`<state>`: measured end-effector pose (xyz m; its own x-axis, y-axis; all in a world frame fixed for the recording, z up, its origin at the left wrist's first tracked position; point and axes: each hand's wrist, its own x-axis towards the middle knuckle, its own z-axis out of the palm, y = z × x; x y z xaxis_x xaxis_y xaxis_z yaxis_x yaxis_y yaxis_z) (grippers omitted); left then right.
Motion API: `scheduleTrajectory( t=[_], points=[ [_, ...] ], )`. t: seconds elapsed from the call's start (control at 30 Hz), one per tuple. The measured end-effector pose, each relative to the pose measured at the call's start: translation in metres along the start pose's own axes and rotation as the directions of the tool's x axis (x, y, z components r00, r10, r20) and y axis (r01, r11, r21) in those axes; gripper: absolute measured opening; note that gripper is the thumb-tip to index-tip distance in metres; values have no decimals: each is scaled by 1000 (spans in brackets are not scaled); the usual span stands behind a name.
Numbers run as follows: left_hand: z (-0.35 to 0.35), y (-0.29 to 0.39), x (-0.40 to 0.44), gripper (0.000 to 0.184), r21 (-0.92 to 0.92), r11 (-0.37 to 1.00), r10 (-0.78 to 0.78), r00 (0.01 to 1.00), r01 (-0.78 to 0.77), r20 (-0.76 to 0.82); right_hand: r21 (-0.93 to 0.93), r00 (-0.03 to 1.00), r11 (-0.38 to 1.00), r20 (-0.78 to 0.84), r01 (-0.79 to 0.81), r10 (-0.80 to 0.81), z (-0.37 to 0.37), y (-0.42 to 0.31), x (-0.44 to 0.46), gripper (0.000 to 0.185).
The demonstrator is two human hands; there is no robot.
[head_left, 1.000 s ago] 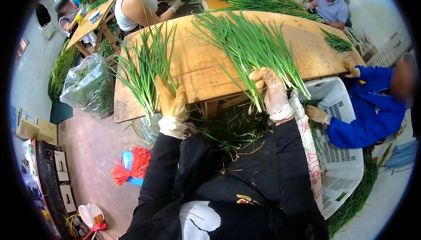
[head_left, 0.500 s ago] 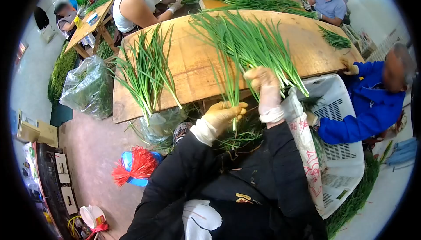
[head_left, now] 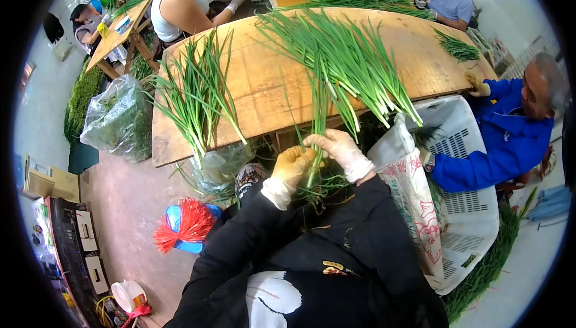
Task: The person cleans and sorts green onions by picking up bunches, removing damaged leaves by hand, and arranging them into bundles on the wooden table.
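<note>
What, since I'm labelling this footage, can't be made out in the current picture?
All in the head view:
- How many stalks the left hand holds: they overlap, and its fingers and the right hand partly cover them.
- Part of the crate: hidden behind the bag.
- The bag's red print: too creased and small to read.
- The black unit's lower end: cut off by the dark lens edge.

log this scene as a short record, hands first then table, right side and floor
left hand: gloved, closed around a few green stalks
right hand: gloved, fingers at the same stalks; how firmly it grips is unclear
wooden table: left bunch, larger middle bunch, small bunch at far right
right side: white crate; person in blue beside it
floor at left: clear plastic bag with greenery inside, red strands
</note>
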<state>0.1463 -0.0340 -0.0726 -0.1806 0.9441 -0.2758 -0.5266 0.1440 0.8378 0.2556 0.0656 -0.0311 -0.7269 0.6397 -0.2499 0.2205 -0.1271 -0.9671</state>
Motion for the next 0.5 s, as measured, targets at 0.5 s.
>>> scheduleTrajectory(
  t=[0.5],
  points=[
    [-64,-29,-48,64,968,229,-384,905,-99,183,144,963,963,-182,228,-201,-29,-55,3,25]
  ],
)
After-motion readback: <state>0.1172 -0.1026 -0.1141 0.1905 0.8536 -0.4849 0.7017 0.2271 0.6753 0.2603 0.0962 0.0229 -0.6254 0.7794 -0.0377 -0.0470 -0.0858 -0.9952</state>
